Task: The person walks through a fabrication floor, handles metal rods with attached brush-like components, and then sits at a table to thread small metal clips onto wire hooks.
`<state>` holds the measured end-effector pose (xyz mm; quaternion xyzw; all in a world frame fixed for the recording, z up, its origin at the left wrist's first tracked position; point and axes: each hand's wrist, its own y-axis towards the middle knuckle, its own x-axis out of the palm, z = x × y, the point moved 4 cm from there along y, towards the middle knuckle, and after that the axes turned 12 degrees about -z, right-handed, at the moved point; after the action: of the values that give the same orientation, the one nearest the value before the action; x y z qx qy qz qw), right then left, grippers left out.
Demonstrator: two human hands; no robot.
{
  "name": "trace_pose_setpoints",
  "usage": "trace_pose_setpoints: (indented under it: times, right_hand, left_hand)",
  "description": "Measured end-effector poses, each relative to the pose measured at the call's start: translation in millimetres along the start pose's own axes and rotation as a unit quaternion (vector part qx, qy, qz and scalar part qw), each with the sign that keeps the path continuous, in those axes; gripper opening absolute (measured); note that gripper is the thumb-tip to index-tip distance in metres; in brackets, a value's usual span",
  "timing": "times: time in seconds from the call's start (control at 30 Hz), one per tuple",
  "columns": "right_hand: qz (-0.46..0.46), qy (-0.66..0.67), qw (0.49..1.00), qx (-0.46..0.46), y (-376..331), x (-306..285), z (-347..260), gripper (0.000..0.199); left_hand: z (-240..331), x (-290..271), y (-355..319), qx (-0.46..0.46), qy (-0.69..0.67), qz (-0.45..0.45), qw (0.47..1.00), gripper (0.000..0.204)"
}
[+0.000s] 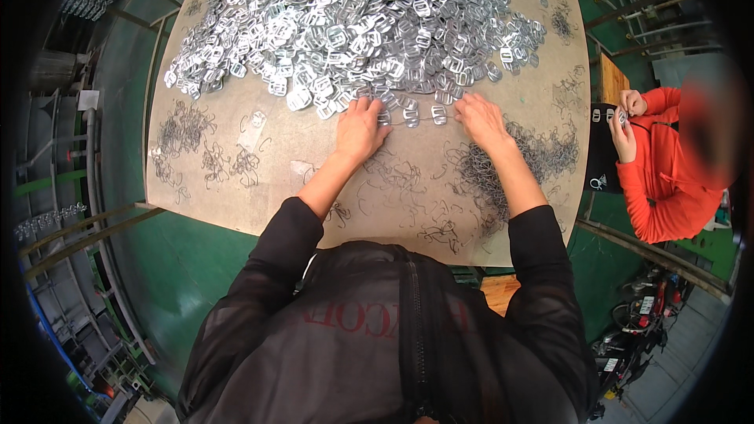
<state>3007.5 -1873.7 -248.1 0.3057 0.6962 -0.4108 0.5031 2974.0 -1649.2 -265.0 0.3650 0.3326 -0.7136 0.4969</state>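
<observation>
Head cam, looking straight down. Big heap of shiny metal buckles fills the 12 o'clock half of the brown worktable, and both hands are working its near edge.

Left hand lies palm down, fingers spread flat on the loose buckles at the heap's 6 o'clock rim, not pinching anything as far as I can see. Right hand sits just beside it toward 3 o'clock, fingertips on a short row of buckles lined up between the two hands. Can't tell if it's actually pinching one.

Tangles of thin wire clips are scattered at 3 o'clock of the right wrist, more wire bits out at 9 o'clock. A person in an orange sleeve sits off the table's 3 o'clock edge, holding something small.
</observation>
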Motion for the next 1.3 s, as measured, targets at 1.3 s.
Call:
trace_pose_setpoints:
  times: [1.3]
  right_hand:
    - [0.249, -0.353, 0.845, -0.314, -115, -279, -218, 0.01]
  left_hand:
    - [95, -208, -88, 0.316, -0.384, 0.128, 0.858, 0.035]
